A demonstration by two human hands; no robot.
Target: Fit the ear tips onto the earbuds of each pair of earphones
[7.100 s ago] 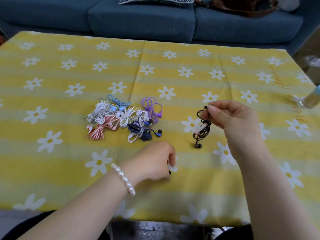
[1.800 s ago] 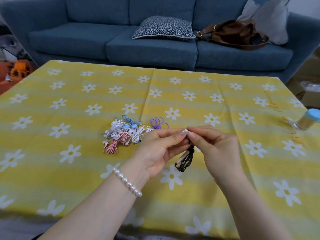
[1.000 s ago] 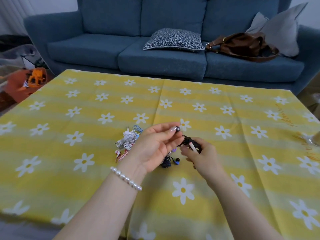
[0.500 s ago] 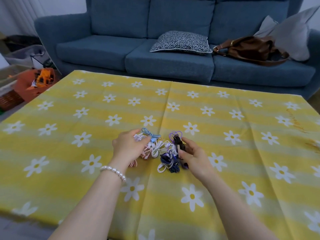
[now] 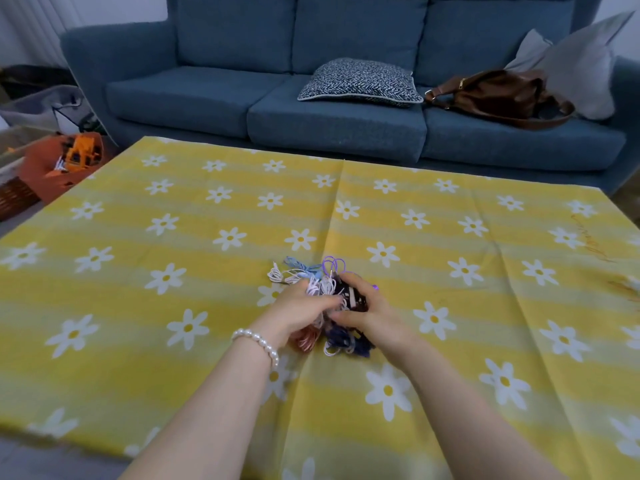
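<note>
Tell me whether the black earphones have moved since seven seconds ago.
Yes. The black earphones, then held apart to the right of the coloured pile, are now against it, gripped by the right hand.

Pile of earphones [image 5: 313, 282] lies on the table [image 5: 138, 306], near its middle, a little toward the near edge. Left hand [image 5: 298, 308] rests on the pile's left side, right hand [image 5: 370, 308] on its right side, fingers meeting over the cords. Sofa [image 5: 332, 109] stands behind the far edge. On the sofa: cushion [image 5: 360, 81] at centre, bag [image 5: 498, 95] right of it. Toy [image 5: 83, 152] off the far-left corner
</note>
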